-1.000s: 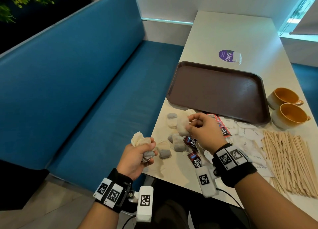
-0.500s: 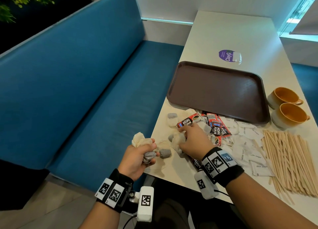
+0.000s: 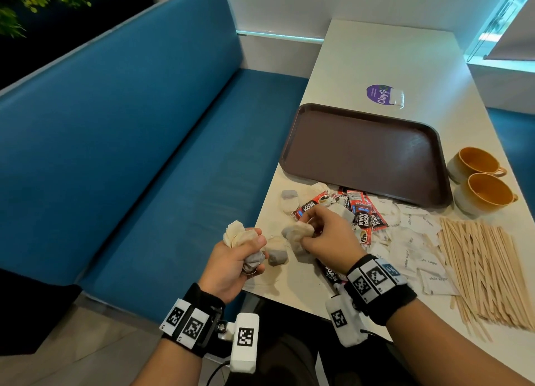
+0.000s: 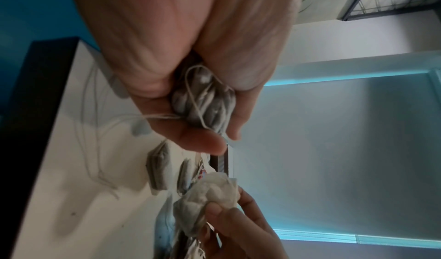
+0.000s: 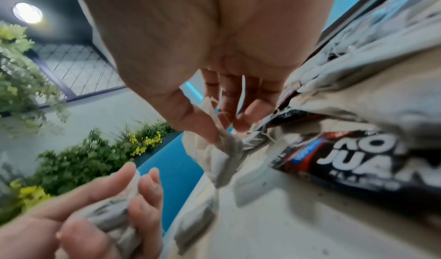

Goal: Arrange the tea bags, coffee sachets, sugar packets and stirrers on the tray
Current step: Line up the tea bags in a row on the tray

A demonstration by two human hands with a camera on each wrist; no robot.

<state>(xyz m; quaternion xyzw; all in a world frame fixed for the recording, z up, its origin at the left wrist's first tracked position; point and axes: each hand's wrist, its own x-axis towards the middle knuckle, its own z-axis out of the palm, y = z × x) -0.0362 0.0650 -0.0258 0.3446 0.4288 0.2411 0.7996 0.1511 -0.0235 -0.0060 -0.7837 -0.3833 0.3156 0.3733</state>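
My left hand (image 3: 240, 255) grips a bunch of tea bags (image 3: 241, 236) just off the table's near left corner; their grey bodies and strings (image 4: 205, 101) show inside its fist. My right hand (image 3: 321, 235) pinches another tea bag (image 3: 298, 230), lifted a little above the pile, close to the left hand. More tea bags (image 3: 289, 201) lie loose on the table. Red and black coffee sachets (image 3: 362, 214), white sugar packets (image 3: 417, 240) and wooden stirrers (image 3: 486, 269) lie spread in front of the brown tray (image 3: 362, 151), which holds nothing.
Two orange-lined cups (image 3: 480, 182) stand right of the tray. A purple sticker (image 3: 382, 94) lies beyond it on the white table (image 3: 390, 52). A blue bench (image 3: 144, 153) runs along the left. The table's near edge is just in front of my wrists.
My right hand dropped into the pile near the table's left edge, then rose pinching a tea bag and moved toward the left hand. The left hand kept its bunch and barely moved.
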